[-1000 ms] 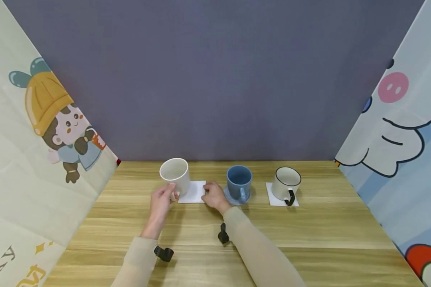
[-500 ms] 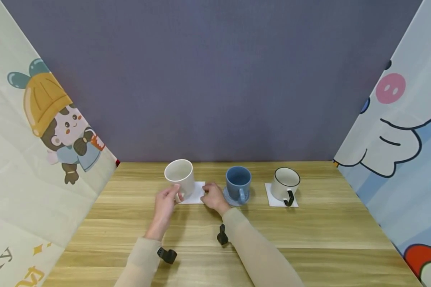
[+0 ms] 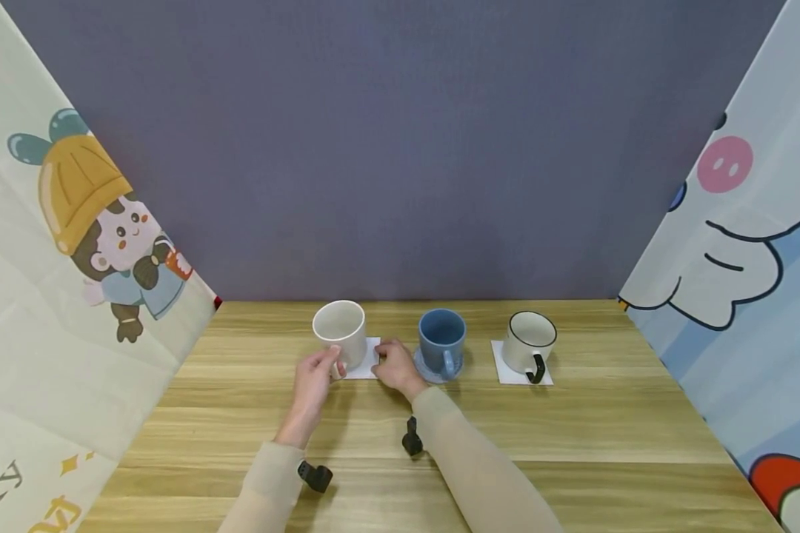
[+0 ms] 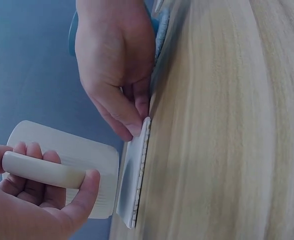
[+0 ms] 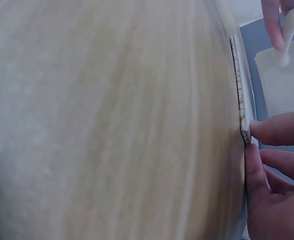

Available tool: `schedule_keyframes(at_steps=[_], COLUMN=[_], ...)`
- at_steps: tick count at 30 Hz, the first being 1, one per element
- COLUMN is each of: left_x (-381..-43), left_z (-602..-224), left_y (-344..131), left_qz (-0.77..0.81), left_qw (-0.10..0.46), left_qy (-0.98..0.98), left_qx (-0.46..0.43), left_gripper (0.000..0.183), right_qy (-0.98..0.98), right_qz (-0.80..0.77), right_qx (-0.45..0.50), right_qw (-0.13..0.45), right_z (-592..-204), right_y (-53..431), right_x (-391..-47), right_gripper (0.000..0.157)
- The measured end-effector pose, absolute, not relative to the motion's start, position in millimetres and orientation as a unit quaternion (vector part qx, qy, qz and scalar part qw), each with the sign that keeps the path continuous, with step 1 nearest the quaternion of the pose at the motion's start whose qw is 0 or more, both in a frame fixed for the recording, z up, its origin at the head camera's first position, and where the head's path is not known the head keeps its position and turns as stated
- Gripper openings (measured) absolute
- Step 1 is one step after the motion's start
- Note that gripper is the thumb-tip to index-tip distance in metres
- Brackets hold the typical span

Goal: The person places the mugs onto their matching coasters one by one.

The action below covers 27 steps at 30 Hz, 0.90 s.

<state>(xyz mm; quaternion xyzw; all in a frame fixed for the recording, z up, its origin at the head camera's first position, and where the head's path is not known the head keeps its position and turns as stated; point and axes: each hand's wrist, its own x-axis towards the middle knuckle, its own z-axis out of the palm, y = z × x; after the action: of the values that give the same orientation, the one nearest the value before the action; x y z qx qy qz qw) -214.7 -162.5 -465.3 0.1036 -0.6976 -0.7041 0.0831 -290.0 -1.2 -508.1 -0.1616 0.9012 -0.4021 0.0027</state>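
Observation:
My left hand [image 3: 315,377] grips the handle [image 4: 39,170] of a plain white mug [image 3: 355,346], which stays upright. The mug's base is close over a square white coaster [image 3: 372,354] on the table, overlapping its left part in the head view. From the other side, my right hand [image 3: 398,368] pinches the coaster's right edge, with thumb and finger meeting at the rim in the right wrist view. Part of the coaster is hidden behind the mug.
Just right of my right hand, a blue mug [image 3: 443,340] stands on a round blue coaster [image 3: 422,363]. Farther right, a white mug with black rim and handle [image 3: 525,355] sits on another square white coaster [image 3: 507,376]. A grey wall [image 3: 400,148] closes off the wooden table [image 3: 600,414] behind.
The left hand has carried the white mug rightward and slightly down, covering more of the coaster. The right hand has stayed at the coaster's edge.

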Motion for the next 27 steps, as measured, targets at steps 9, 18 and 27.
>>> schedule_keyframes(at_steps=[9,18,27], left_x=[-217,-224,-225], left_z=[-467,-473,-476], left_y=[-161,-156,-152], left_qz=[-0.697,-0.658,-0.650], left_qw=[0.071,0.075,0.071], left_qy=[-0.706,-0.742,-0.748], left_qx=[0.103,0.108,0.111], left_gripper=[0.035,0.042,0.042], right_qy=[0.902,0.896,0.900], right_qz=[-0.400,-0.411,-0.409], right_qx=[-0.166,-0.166,-0.149], right_qw=[-0.004,-0.007,0.011], right_z=[-507,-509,-511], right_y=[-1,1,-2], right_x=[-292,-294,-294], right_gripper=[0.037,0.033,0.031])
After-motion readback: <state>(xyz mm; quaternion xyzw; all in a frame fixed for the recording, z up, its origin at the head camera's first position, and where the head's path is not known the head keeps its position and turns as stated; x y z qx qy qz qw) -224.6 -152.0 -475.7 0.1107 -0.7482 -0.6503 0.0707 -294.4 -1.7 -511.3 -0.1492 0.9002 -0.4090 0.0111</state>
